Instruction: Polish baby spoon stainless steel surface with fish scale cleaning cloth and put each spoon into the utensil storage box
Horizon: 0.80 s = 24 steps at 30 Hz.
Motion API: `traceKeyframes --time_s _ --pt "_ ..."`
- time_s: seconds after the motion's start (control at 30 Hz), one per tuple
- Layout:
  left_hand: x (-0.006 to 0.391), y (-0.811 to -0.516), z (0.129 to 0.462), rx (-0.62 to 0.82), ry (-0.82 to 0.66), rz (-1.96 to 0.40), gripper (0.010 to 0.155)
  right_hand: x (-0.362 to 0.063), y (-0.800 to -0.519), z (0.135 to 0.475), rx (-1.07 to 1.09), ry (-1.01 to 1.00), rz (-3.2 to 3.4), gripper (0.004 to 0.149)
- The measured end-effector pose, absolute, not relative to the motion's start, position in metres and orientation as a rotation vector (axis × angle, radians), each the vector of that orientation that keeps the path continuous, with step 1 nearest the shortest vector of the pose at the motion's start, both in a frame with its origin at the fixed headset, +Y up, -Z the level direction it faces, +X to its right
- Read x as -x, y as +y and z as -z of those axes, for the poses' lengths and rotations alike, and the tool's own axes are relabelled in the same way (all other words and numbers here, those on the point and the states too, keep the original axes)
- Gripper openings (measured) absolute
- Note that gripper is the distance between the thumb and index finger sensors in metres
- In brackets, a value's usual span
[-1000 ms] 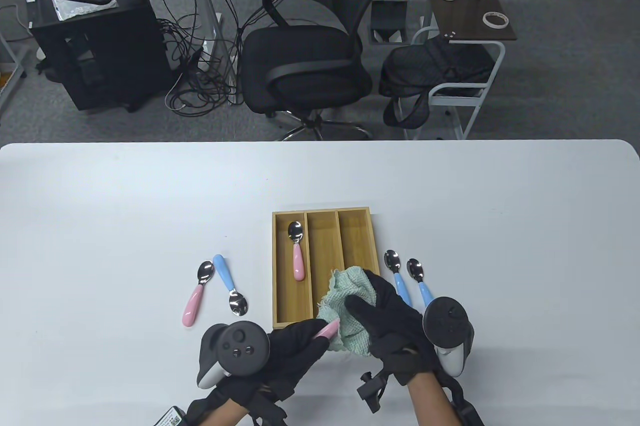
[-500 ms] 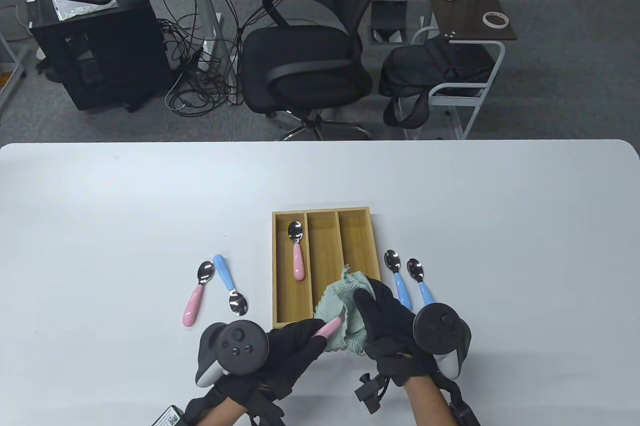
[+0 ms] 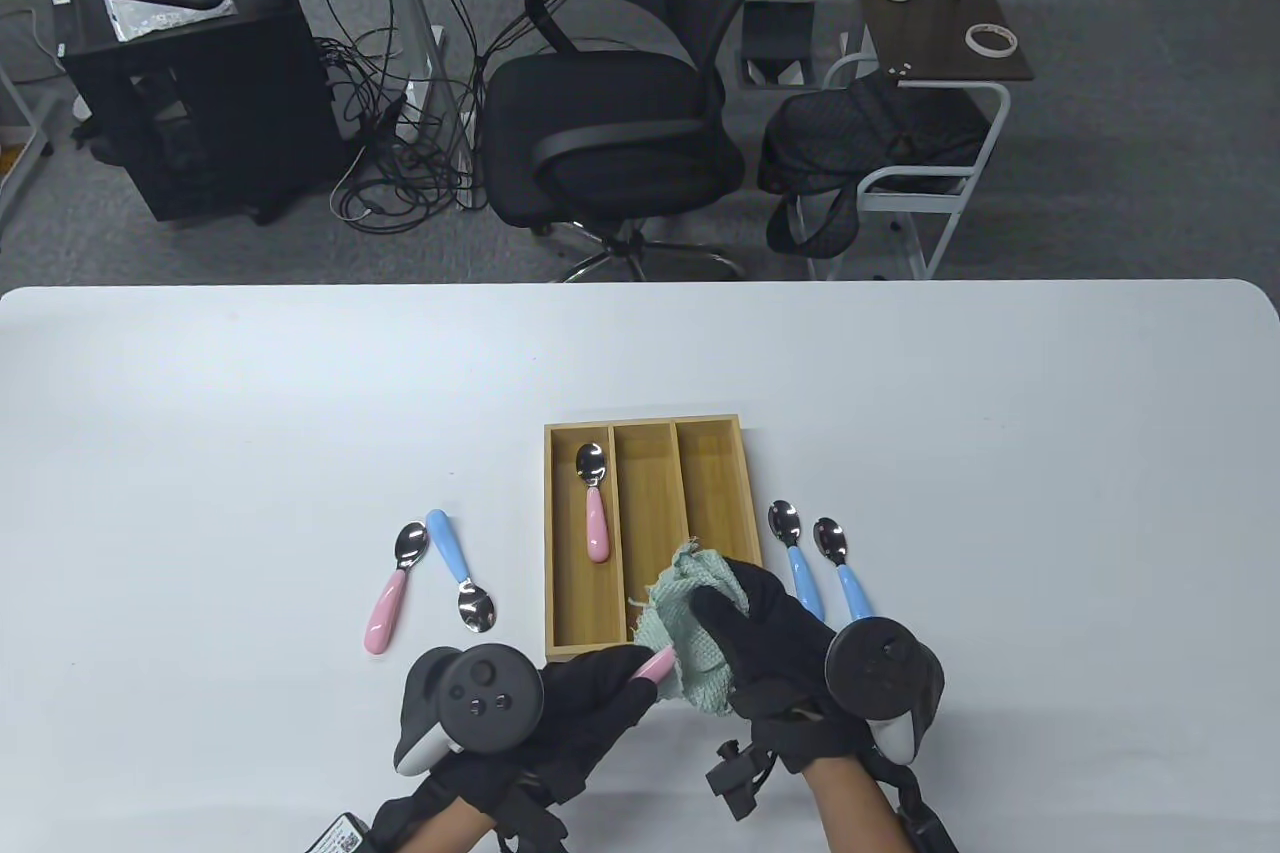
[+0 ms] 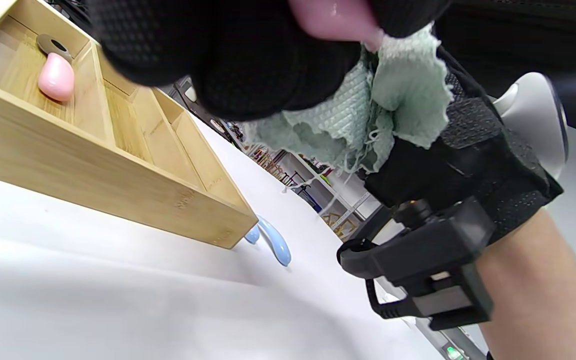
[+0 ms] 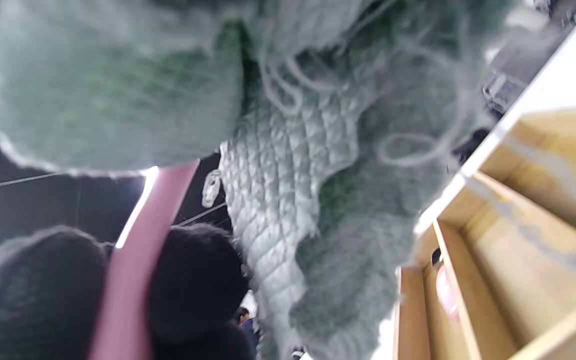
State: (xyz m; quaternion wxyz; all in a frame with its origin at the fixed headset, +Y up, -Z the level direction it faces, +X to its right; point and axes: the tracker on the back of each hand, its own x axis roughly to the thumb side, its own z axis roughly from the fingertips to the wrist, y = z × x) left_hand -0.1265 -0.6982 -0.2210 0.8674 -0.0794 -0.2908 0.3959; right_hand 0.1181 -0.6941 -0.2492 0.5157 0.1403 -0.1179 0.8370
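The left hand (image 3: 585,693) grips a pink spoon (image 3: 657,664) by its handle, long axis running right and slightly far, its bowl hidden in the cloth (image 3: 685,628). The right hand (image 3: 775,638) clutches that cloth around the spoon's far end, over the near edge of the box (image 3: 650,428).

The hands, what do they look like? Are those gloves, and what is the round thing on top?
Both the left hand and right hand wear black mesh-fabric gloves. A round black tracker with a white grip sits on each; the left tracker shows small buttons. A black boxy camera mount is strapped at the right wrist. Forearms are bare.
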Motion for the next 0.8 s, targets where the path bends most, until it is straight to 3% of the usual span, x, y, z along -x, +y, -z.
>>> traceKeyframes --time_s 0.13,0.33,0.47,0.8 --pt "0.127 -0.698 0.221 0.16 -0.608 -0.827 0.054 -0.118 -0.694 0.248 -0.357 -0.251 -1.983 0.047" --pt "0.131 -0.696 0.222 0.147 -0.6 -0.844 0.053 -0.118 -0.697 0.255 -0.47 0.065 -1.66 0.054" --pt "0.129 -0.698 0.221 0.158 -0.604 -0.812 0.053 -0.116 -0.704 0.257 -0.397 -0.003 -1.748 0.059" --pt "0.124 -0.699 0.224 0.316 -0.682 -0.75 0.054 -0.117 -0.695 0.252 -0.397 -0.256 -2.075 0.046"
